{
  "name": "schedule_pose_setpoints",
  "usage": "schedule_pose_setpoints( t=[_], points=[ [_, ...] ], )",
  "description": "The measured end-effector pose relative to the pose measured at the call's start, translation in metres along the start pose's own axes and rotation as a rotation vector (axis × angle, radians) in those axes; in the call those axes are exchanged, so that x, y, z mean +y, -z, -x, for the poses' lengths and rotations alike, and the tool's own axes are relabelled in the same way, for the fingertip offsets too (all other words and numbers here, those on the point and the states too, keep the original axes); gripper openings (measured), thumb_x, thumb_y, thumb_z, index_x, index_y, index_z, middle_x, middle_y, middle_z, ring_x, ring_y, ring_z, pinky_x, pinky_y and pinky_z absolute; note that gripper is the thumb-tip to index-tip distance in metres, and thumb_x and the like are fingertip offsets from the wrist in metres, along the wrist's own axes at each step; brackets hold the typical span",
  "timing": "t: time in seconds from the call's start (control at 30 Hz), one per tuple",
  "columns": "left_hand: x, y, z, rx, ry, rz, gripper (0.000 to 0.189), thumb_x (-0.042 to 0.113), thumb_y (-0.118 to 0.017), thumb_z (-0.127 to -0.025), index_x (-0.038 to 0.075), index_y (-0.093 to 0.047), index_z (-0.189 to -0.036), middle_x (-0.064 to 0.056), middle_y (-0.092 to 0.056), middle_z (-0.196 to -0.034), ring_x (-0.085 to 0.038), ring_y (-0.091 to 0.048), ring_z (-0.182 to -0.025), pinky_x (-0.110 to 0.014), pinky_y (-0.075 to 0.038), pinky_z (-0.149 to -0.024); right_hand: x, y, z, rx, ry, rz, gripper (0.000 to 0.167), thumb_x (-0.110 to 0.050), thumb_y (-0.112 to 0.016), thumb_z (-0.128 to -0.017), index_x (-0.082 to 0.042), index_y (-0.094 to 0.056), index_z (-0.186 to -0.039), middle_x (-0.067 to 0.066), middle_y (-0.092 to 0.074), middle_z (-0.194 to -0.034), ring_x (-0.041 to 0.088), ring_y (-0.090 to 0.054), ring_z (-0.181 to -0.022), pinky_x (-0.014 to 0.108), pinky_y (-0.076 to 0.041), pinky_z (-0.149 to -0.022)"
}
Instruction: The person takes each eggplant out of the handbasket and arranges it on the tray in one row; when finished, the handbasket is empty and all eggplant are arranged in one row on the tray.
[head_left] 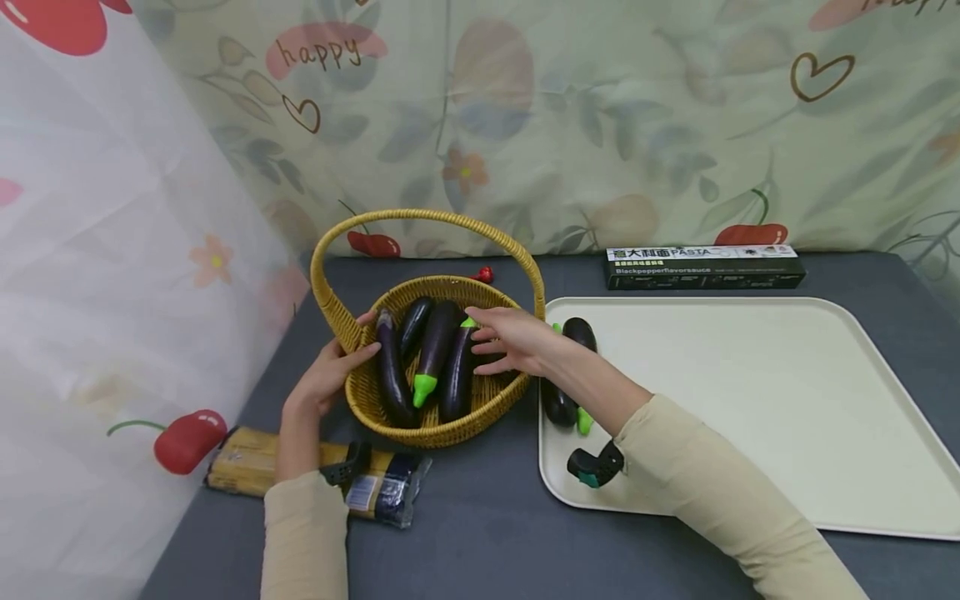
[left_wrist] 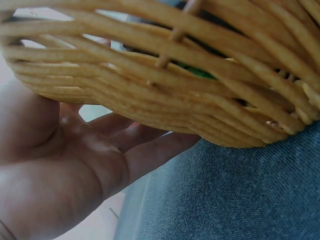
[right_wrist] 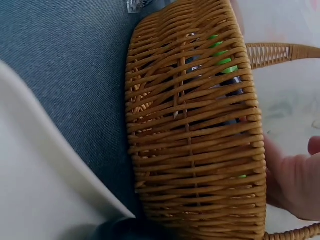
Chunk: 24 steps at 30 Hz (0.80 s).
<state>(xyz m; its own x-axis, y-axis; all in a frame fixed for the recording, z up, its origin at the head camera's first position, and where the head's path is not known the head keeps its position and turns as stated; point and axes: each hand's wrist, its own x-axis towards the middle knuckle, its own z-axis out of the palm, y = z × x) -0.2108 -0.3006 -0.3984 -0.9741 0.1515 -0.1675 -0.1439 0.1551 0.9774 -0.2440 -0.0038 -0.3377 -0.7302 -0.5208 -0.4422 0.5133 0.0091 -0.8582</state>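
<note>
A yellow wicker basket [head_left: 438, 435] with a tall arched handle stands on the table and holds several dark eggplants [head_left: 392, 367]. At the basket's left side, my left hand [head_left: 326, 379] holds the rim, thumb over the edge; in the left wrist view its fingers lie along the woven outside. My right hand [head_left: 517, 340] reaches over the right rim into the basket, fingers spread and fairly straight. Its fingertips are right at the green cap of the rightmost visible eggplant [head_left: 457, 379]. Part of the basket's right interior is hidden behind this hand.
Right of the basket lies a large white tray [head_left: 750, 400], with eggplants [head_left: 558, 404] at its left edge, partly under my right forearm. Behind it stands a dark pasta box [head_left: 705, 271]. A yellow pasta packet [head_left: 243, 462] lies under my left forearm. A small red item [head_left: 485, 274] sits behind the basket.
</note>
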Motion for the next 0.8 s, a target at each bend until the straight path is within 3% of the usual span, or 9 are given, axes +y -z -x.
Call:
schedule_pose_setpoints(
  t=[0.43,0.8],
  points=[
    [0.000,-0.001,0.000,0.000,-0.007,0.001,0.065,0.027,-0.056,-0.098,0.026,-0.022,-0.154,-0.016,-0.025,-0.151,-0.037,-0.039,-0.127,-0.035,-0.047,-0.086,-0.002,-0.002,-0.025,0.138,-0.038,0.021,0.060,-0.033,-0.051,-0.100,-0.007,-0.027,-0.149,0.023,-0.032,-0.144,0.038,-0.036,-0.131,0.044,-0.043,-0.094],
    [-0.002,0.000,-0.001,-0.002,-0.005,0.012,0.066,0.028,-0.057,-0.098,0.027,-0.022,-0.154,-0.016,-0.026,-0.150,-0.036,-0.039,-0.127,-0.035,-0.047,-0.087,-0.008,-0.004,-0.044,0.150,-0.028,0.065,0.060,-0.031,-0.051,-0.100,-0.008,-0.027,-0.150,0.023,-0.034,-0.145,0.037,-0.040,-0.128,0.041,-0.042,-0.096]
  ],
)
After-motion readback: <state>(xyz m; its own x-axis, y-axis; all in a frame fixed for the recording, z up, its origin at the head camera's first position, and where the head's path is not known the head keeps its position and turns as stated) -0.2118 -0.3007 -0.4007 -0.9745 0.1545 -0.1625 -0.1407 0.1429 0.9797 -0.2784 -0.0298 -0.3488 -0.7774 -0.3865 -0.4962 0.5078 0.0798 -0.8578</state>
